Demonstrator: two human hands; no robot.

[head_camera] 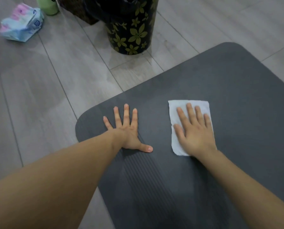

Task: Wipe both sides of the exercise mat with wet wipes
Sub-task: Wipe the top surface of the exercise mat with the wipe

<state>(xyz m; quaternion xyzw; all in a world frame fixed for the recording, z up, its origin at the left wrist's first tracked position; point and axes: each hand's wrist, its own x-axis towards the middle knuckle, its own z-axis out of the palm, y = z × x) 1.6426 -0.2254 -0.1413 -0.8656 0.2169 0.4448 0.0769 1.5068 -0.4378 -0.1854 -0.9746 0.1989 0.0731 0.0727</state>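
A dark grey exercise mat (220, 83) lies flat on the floor, its ribbed surface up and its rounded end pointing away from me. A white wet wipe (174, 106) is spread flat on the mat right of centre. My right hand (194, 129) presses flat on the wipe with straight fingers. My left hand (128, 128) rests flat on the bare mat near its left corner, fingers spread. A pack of wet wipes (21, 23), pink and blue, lies on the floor at the far left.
A black bin with yellow-green flowers (133, 33) stands on the grey plank floor just beyond the mat's far edge. A green bottle (47, 5) and a dark woven basket (76, 9) stand behind it.
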